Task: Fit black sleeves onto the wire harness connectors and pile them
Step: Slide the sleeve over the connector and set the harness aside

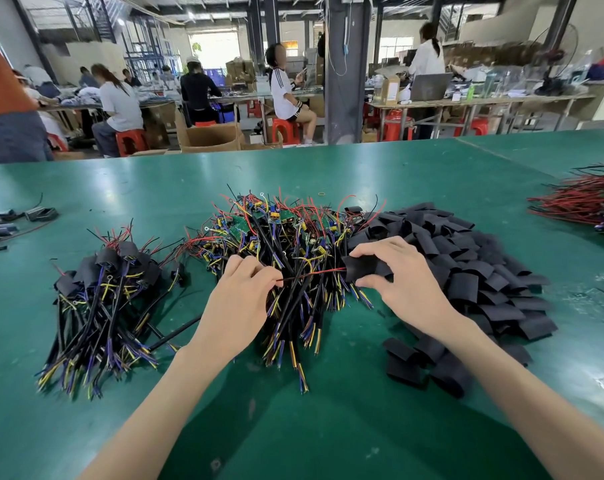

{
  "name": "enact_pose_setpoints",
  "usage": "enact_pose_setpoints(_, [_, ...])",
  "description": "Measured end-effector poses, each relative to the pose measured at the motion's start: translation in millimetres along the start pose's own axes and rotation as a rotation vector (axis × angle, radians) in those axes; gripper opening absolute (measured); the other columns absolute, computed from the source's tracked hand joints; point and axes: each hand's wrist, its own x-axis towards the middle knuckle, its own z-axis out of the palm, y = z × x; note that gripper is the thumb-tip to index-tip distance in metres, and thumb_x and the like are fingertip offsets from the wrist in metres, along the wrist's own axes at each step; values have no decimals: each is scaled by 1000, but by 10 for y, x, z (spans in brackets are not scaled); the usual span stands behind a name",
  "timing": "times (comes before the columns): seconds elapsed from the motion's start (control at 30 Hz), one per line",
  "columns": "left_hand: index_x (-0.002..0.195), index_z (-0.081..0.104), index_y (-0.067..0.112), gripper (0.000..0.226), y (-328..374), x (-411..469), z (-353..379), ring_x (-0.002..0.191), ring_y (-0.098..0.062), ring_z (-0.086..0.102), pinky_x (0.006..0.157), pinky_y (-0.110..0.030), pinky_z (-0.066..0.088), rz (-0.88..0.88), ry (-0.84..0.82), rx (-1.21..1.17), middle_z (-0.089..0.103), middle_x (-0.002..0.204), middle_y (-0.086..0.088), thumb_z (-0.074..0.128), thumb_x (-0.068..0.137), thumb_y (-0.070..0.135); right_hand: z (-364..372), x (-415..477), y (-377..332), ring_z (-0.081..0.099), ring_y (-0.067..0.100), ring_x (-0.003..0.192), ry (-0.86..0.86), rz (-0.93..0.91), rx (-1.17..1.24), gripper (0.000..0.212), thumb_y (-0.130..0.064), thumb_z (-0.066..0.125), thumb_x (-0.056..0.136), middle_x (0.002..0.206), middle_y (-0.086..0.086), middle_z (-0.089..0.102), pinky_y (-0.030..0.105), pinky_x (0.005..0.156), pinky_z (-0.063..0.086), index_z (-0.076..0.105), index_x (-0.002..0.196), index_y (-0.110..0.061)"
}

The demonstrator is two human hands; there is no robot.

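- Sleeve (pixel 361 268): you hold it in your right hand (pixel 408 282), just above the near right edge of the harness heap (pixel 293 237) and beside the sleeve stock (pixel 467 265).
- Right grip: the fingers curl over the top of the sleeve and the thumb presses from the near side. The sleeve is pinched flat between them, with its left edge clear of the fingers.
- Red wire (pixel 314 274): it spans the gap between your hands. Its long axis runs left to right, nearly level, rising slightly toward the sleeve.
- Left grip: your left hand (pixel 245 289) is closed, with its fingertips pinching the left part of the wire. Nothing else is visibly held.
- Key relation: the right end of the wire meets the left edge of the sleeve. Whether it has entered the sleeve cannot be told.
- Nearer hand: the right hand is on the sleeve, and the left hand is well to its left along the wire.
- Next move, as a judgement: draw the sleeve leftward along the wire axis, keeping the wire taut and the sleeve mouth in line with it.
- Destination: the finished pile (pixel 103 289) lies left of the heap on the table (pixel 328 427), nearer your left hand.
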Motion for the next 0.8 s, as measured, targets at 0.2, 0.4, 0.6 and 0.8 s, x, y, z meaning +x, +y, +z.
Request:
enact_pose_setpoints(0.2, [93, 70, 6, 14, 8, 6, -43, 85, -29, 44, 61, -43, 51, -14, -11, -13, 57, 84, -10, 62, 87, -3, 2, -7, 17, 52, 11, 99, -43, 68, 88, 43, -8, 81, 65, 94, -22, 57, 9, 87, 29, 68, 105, -21])
enact_pose_setpoints(0.4, [101, 69, 9, 13, 105, 14, -2, 88, -22, 42, 79, -33, 43, 84, -76, -85, 55, 90, -5, 61, 91, 7, 94, -64, -72, 46, 18, 101, 12, -198, -245, 41, -12, 83, 61, 90, -1, 65, 28, 93, 26, 66, 98, -14])
enact_pose_setpoints(0.6, [127, 47, 21, 58, 127, -25, 33, 104, -6, 37, 92, -8, 28, -4, -201, -350, 39, 110, 12, 56, 77, -7, 202, -120, -208, 42, 20, 98, -24, -278, -317, 39, -12, 83, 63, 89, -1, 65, 30, 86, 30, 64, 97, -10])
enact_pose_setpoints(0.8, [115, 54, -2, 35, 113, 32, 32, 100, 7, 51, 93, -6, 37, -84, -34, -408, 38, 126, -4, 62, 82, -10, 193, -139, -208, 50, 27, 91, -74, -201, -272, 33, -13, 74, 75, 96, 1, 63, 32, 83, 36, 61, 105, -9])
